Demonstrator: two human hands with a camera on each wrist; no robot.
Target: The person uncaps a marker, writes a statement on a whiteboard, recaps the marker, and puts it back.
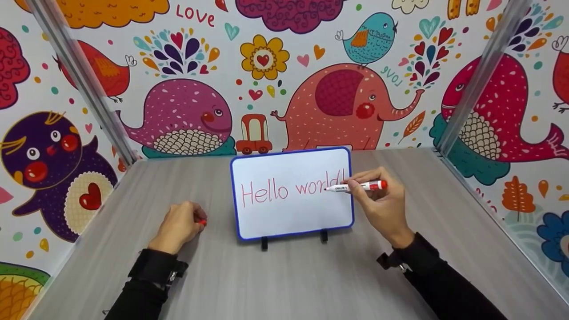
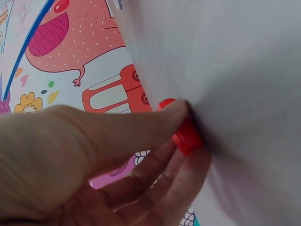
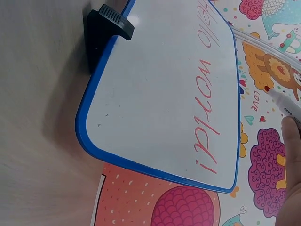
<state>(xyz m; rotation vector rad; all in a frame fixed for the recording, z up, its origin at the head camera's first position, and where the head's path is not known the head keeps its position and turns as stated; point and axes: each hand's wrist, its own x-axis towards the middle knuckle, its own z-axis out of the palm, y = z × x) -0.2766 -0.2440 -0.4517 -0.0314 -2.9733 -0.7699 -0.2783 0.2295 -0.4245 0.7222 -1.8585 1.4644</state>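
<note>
A small whiteboard (image 1: 284,222) with a blue frame stands tilted back on the table, bearing "Hello world!" in red handwriting (image 3: 205,101). In front of its right side, my right hand (image 1: 384,202) pinches a white and red marker (image 1: 355,186) between thumb and fingers. The marker's uncapped red tip points left; in the right wrist view it shows apart from the board's surface. Left of the board, my left hand (image 1: 178,224) rests on the table and pinches a red marker cap (image 2: 189,136) between thumb and fingertips.
Black stand feet (image 1: 264,243) hold up the board's lower edge. The grey wood-grain table (image 1: 284,284) is bordered by panels printed with cartoon animals, with metal posts (image 1: 480,75) at the corners. Each wrist wears a black strap (image 1: 153,265).
</note>
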